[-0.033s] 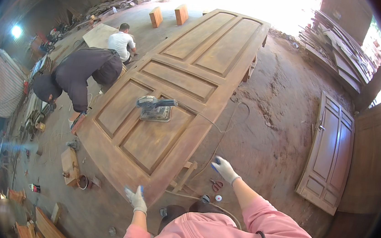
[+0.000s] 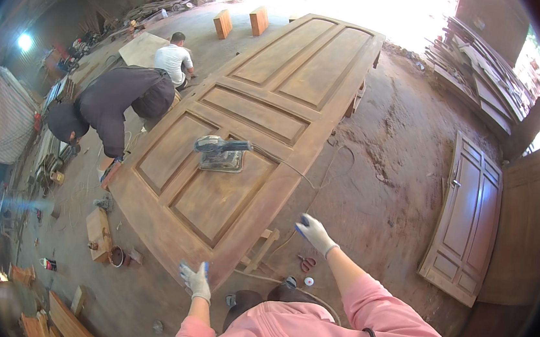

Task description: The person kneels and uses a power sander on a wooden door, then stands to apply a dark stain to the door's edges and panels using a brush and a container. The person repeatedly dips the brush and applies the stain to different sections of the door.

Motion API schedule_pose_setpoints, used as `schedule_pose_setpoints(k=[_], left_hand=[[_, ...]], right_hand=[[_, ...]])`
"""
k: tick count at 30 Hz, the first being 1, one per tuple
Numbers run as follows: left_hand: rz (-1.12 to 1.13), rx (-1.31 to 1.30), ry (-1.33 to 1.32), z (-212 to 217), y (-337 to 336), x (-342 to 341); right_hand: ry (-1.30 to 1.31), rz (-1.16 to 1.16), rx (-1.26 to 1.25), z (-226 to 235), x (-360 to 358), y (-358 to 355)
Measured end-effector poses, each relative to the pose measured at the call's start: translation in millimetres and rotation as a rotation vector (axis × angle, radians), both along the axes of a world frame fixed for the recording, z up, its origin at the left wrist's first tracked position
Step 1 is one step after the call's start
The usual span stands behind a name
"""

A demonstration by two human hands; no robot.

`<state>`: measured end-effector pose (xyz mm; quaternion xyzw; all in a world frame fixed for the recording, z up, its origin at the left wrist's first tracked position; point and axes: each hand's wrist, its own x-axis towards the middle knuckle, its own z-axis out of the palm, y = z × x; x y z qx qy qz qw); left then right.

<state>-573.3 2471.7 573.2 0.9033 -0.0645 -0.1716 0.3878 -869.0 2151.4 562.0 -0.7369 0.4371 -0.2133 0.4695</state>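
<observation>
A large brown panelled wooden door lies flat in front of me, raised on wooden supports. A corded power sander rests on its near panels, with the cord trailing off the right edge. My left hand, in a white and blue work glove, is at the near edge of the door with its fingers spread; whether it touches the wood I cannot tell. To the right of the door, my right hand, gloved alike, hovers over the floor with fingers apart and holds nothing.
Red-handled scissors and a small white round item lie on the floor by my feet. A person in dark clothes bends at the door's left side; another in white crouches beyond. A second door stands at right.
My right hand has shifted slightly left toward the door. My left hand has moved a touch to the right. The sander and door stay put.
</observation>
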Motion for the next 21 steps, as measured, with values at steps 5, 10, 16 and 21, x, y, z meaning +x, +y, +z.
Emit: schedule_pose_setpoints(k=[5, 10, 16, 21], left_hand=[[-0.193, 0.378, 0.114, 14, -40, -18], [-0.303, 0.615, 0.19, 32, -70, -6], [-0.453, 0.753, 0.239, 44, -81, 1], [-0.466, 0.73, 0.28, 49, -82, 4]], right_hand=[[-0.202, 0.104, -0.074, 90, 101, -79], [0.025, 0.241, -0.363, 145, 178, -125], [0.452, 0.347, -0.632, 129, 259, -155], [0.728, 0.473, -0.42, 117, 304, -178]])
